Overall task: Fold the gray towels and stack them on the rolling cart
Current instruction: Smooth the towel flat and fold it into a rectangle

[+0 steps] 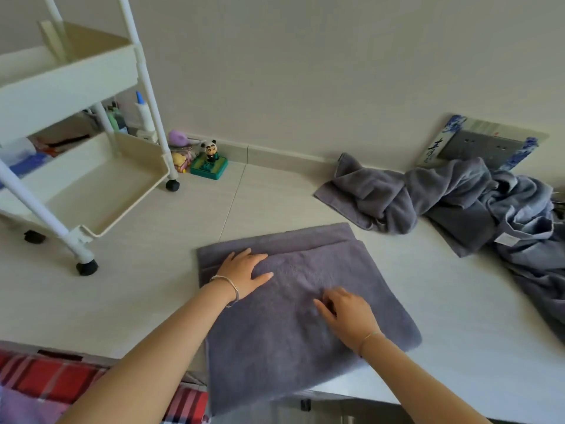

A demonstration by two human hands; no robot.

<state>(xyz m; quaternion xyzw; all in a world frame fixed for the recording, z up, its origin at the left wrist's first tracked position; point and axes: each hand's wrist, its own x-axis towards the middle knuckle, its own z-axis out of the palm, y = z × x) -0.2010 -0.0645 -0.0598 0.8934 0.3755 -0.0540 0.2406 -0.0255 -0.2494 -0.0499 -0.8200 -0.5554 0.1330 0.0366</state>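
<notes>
Both forearms reached forward over the folded gray towel (293,332), which lay flat on the floor close to the person. The left hand (244,272) pressed palm-down on its far left part, fingers straight and spread. The right hand (348,313) rested near the middle, fingers loosely bent and gripping nothing. The rolling cart (61,90) stood far left, and crumpled towels (428,197) lay far right.
</notes>
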